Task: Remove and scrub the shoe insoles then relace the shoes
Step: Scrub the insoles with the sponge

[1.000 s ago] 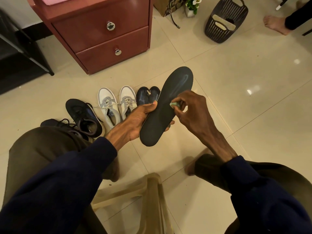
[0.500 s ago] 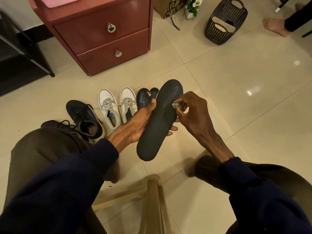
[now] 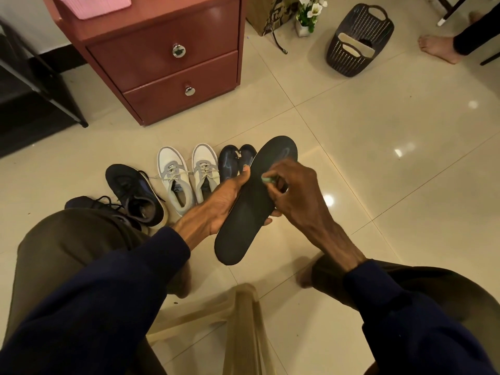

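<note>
My left hand (image 3: 220, 205) grips a long black insole (image 3: 251, 209) from underneath, thumb on its left edge, toe end pointing away. My right hand (image 3: 295, 193) pinches a small pale green scrubber (image 3: 266, 180) against the insole's upper half. On the floor behind stand a white pair of laced sneakers (image 3: 186, 174), a dark blue pair of small shoes (image 3: 234, 161) partly hidden by the insole, and a black sneaker (image 3: 132, 193) with loose laces. A second black shoe (image 3: 89, 203) peeks out by my left knee.
A red two-drawer cabinet (image 3: 165, 63) stands behind the shoes. A black basket (image 3: 357, 41) holding pale insoles lies at the back right, near another person's bare foot (image 3: 435, 50). A beige plastic stool (image 3: 238, 320) sits between my knees. A dark rack (image 3: 35, 85) is at the left.
My left hand has lowered the insole toward me. My right hand has slid with the scrubber along its surface toward the toe end.
</note>
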{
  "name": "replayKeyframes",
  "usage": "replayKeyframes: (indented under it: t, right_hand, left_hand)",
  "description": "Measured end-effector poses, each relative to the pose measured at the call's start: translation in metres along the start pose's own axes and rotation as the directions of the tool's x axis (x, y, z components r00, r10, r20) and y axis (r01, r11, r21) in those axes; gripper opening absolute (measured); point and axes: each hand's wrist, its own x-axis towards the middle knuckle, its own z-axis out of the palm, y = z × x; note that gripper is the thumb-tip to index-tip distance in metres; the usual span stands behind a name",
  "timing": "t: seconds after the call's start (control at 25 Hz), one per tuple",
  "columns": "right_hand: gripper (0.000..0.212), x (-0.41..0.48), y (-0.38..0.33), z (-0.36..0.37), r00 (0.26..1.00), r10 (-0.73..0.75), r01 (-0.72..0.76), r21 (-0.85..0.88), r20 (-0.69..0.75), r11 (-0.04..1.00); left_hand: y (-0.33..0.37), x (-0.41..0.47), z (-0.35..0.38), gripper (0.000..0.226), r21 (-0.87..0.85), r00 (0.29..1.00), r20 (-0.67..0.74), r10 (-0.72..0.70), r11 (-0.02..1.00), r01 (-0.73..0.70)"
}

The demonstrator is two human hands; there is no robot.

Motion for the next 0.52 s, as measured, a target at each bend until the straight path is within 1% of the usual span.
replayKeyframes:
  t: [0.04,0.08,0.12,0.16,0.24,0.28,0.32,0.36,0.44,0.48,0.52]
  right_hand:
    - [0.015,-0.004,-0.012,0.003,0.994,-0.05,0.045,0.048,0.098,0.998]
    - [0.015,-0.005,-0.019,0.004,0.984,-0.081,0.069,0.08,0.158,0.994]
    - [0.014,-0.002,-0.019,0.001,0.985,-0.082,0.07,0.082,0.153,0.994]
    - [0.013,0.003,-0.011,-0.003,0.995,-0.047,0.042,0.064,0.083,0.997]
    - [0.011,0.009,0.008,-0.011,0.993,0.083,-0.082,0.015,-0.086,0.997]
    - [0.011,0.009,0.012,-0.013,0.984,0.132,-0.133,0.003,-0.121,0.991]
    - [0.012,0.007,0.011,-0.011,0.984,0.136,-0.137,-0.002,-0.112,0.991]
    - [0.013,0.004,0.004,-0.008,0.994,0.093,-0.093,0.009,-0.053,0.996]
    - [0.015,-0.003,-0.013,-0.003,0.993,-0.013,0.004,0.079,0.116,0.997]
    - [0.014,-0.002,-0.015,-0.005,0.988,-0.027,0.013,0.093,0.151,0.996]
    - [0.014,0.002,-0.009,-0.008,0.993,0.009,-0.019,0.086,0.118,0.996]
  left_hand:
    - [-0.001,0.001,-0.002,0.063,0.003,0.999,-0.035,0.018,1.0,-0.018]
    - [-0.002,0.0,-0.002,0.061,0.009,0.998,-0.06,0.035,0.999,-0.035]
    - [-0.001,0.0,-0.001,0.062,0.008,0.998,-0.06,0.033,0.999,-0.033]
    - [0.0,-0.001,0.0,0.065,0.006,0.999,-0.028,0.014,1.0,-0.014]
    - [0.0,0.0,0.001,0.073,0.007,0.998,0.049,-0.041,0.999,0.04]
    - [-0.001,0.001,0.0,0.076,0.014,0.996,0.065,-0.054,0.999,0.053]
    - [-0.001,0.002,-0.001,0.076,0.014,0.995,0.076,-0.063,0.998,0.062]
    - [-0.001,0.002,-0.001,0.075,0.009,0.995,0.077,-0.069,0.998,0.068]
    - [-0.003,0.002,-0.005,0.069,-0.013,0.999,0.036,-0.034,0.999,0.035]
    - [-0.002,0.002,-0.005,0.069,-0.015,0.999,0.025,-0.02,1.0,0.02]
    - [-0.001,0.003,-0.006,0.07,-0.013,0.999,0.041,-0.025,1.0,0.025]
